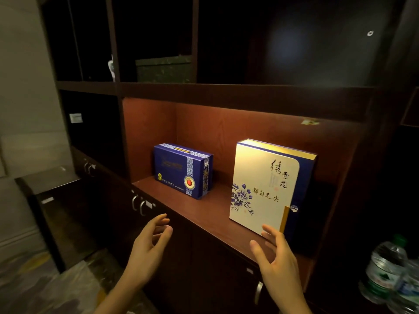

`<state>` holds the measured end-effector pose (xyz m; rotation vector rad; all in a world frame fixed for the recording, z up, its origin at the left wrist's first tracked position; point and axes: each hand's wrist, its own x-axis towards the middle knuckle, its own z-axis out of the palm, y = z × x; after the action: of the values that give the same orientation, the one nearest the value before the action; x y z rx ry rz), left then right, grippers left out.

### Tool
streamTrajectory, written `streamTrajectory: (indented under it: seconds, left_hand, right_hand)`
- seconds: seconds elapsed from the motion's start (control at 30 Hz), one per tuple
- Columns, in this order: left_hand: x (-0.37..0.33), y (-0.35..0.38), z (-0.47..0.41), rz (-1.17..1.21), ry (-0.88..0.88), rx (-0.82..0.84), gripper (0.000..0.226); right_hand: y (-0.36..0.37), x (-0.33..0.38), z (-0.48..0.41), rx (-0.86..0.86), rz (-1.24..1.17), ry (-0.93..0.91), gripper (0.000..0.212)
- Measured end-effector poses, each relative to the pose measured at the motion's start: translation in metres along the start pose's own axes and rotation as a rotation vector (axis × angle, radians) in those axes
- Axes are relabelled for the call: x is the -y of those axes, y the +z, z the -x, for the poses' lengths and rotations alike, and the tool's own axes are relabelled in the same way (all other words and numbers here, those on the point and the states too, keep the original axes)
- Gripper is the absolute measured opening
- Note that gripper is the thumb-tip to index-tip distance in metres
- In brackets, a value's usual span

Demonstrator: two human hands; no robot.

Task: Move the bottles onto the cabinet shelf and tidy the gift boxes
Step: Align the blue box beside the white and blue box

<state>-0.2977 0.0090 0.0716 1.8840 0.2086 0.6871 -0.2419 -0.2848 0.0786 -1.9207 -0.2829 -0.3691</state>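
Setting: dark wood cabinet [226, 91], dim room; only one lit shelf [204, 209] at frame centre, closed doors with metal handles below it.
Blue box [184, 171]: small gift box, upright on the lit shelf, left of centre, angled slightly to the frame.
White box [263, 186]: larger white-and-blue gift box with floral print, upright at the right of the shelf, near the front edge. Well apart from the blue box.
Bottles [390, 270]: plastic water bottles, lower right corner of the frame, outside the lit shelf. What they stand on is too dark to tell.
Left hand [150, 243]: fingers spread wide, empty, hanging in front of the doors below the shelf.
Right hand [277, 259]: fingers spread, empty, fingertips just beside the white box's lower corner; contact not clear.
Progress: early, by my read. No bottles on the lit shelf. Boxes stand upright but are not lined up.
Left to do: shelve the bottles, square up the boxes.
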Motion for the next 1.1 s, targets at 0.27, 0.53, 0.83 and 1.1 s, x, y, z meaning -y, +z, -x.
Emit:
streamTrajectory:
  seconds: [0.27, 0.53, 0.83, 1.1]
  left_hand:
    - [0.039, -0.019, -0.069, 0.032, -0.009, 0.033, 0.041]
    - [0.082, -0.032, -0.144, 0.02, -0.018, 0.017, 0.036]
    - [0.147, -0.019, -0.26, 0.018, -0.091, 0.015, 0.037]
    - [0.19, -0.017, -0.378, -0.048, -0.111, -0.021, 0.046]
  right_hand:
    - [0.067, 0.013, -0.045, -0.019, 0.065, -0.004, 0.049]
    - [0.148, 0.013, -0.105, 0.045, 0.045, 0.011, 0.05]
    - [0.238, -0.022, -0.21, 0.067, 0.013, 0.042, 0.055]
    - [0.302, -0.047, -0.306, 0.117, 0.038, 0.1, 0.072]
